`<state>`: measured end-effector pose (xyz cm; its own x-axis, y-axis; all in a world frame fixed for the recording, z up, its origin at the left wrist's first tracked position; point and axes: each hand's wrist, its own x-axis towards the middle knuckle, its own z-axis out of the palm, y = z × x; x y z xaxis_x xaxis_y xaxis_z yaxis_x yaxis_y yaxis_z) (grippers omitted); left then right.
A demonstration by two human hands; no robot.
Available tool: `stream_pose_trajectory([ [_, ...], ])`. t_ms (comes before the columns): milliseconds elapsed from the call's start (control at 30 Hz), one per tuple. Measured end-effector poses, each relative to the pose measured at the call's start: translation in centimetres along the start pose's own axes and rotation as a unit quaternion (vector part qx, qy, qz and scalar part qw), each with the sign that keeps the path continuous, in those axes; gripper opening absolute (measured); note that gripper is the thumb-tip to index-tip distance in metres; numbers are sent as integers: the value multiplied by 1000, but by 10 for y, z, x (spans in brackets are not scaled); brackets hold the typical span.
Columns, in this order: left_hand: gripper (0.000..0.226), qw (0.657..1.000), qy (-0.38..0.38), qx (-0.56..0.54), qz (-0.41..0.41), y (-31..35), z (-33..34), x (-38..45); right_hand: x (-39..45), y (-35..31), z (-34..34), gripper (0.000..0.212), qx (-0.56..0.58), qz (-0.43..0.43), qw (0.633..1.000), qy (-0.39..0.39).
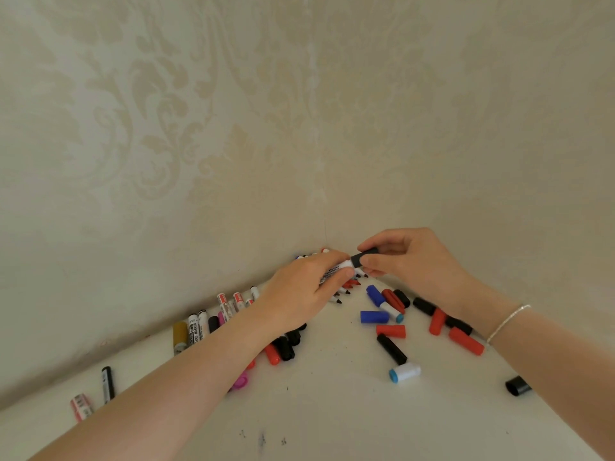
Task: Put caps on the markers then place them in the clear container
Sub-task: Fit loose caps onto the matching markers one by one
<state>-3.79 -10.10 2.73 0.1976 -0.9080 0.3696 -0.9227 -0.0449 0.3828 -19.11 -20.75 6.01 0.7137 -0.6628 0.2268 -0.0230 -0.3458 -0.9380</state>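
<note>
My left hand [307, 291] grips a white marker [336, 271] with black print, held above the table in the corner. My right hand [409, 261] pinches a black cap [365, 255] that sits at the marker's tip end. Several uncapped markers [346, 287] lie just below my hands, tips pointing right. Loose caps are scattered on the right: blue [374, 316], red [391, 330], black [391, 349] and a white one with a light blue end [404, 372]. No clear container is in view.
More markers [213, 319] lie in a row along the left wall, with a black one [107, 384] and a red-printed one [81, 407] further left. Red and black caps [283, 351] sit under my left forearm. A black cap [517, 385] lies far right. Patterned walls meet in a corner behind the white table [332, 410].
</note>
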Motion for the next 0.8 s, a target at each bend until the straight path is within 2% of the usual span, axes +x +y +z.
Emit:
stream_pose_trajectory([
  [133, 43, 1000, -6, 6, 13, 0, -1, -1, 0, 4, -1, 8, 6, 9, 999, -47],
  [233, 35, 1000, -12, 0, 22, -2, 0, -3, 1, 5, -3, 12, -12, 19, 997, -77],
  [433, 30, 1000, 1, -7, 23, 3, 0, 2, 4, 3, 4, 51, -96, 70, 992, -41],
  [600, 20, 999, 13, -16, 39, 3, 3, 2, 2, 3, 11, 52, -124, 66, 990, -21],
  [800, 34, 999, 23, -16, 43, 2, 5, 4, 6, 4, 11, 53, -134, 56, 989, -22],
])
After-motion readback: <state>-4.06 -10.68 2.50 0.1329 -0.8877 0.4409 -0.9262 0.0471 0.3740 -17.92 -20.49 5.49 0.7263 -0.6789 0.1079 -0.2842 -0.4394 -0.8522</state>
